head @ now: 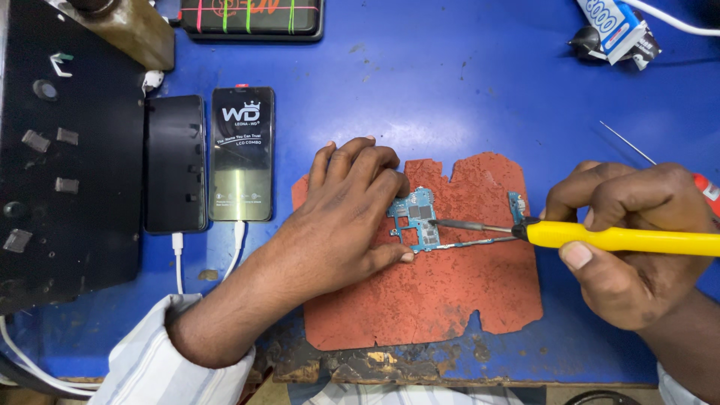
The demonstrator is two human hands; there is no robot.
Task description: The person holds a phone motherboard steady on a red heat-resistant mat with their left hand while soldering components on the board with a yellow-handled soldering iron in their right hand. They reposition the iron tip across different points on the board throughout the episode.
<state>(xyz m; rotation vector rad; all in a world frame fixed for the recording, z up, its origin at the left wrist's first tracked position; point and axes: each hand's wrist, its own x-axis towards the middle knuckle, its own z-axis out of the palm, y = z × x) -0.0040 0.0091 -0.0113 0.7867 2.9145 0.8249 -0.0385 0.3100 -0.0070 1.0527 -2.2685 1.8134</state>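
Left hand (349, 206) fingers spread, pinning phone circuit board (417, 219) on red mat (420, 300) (frame centre); right hand (626, 244) fist-gripping yellow-handled soldering iron (600, 238), tip on board.

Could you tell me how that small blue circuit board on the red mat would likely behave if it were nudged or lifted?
The circuit board looks thin and small, so probably light and easily slid; the left hand pins it to the red mat. Its cut-outs and narrow strips suggest it could flex or crack. Being flat, it is unlikely to roll.
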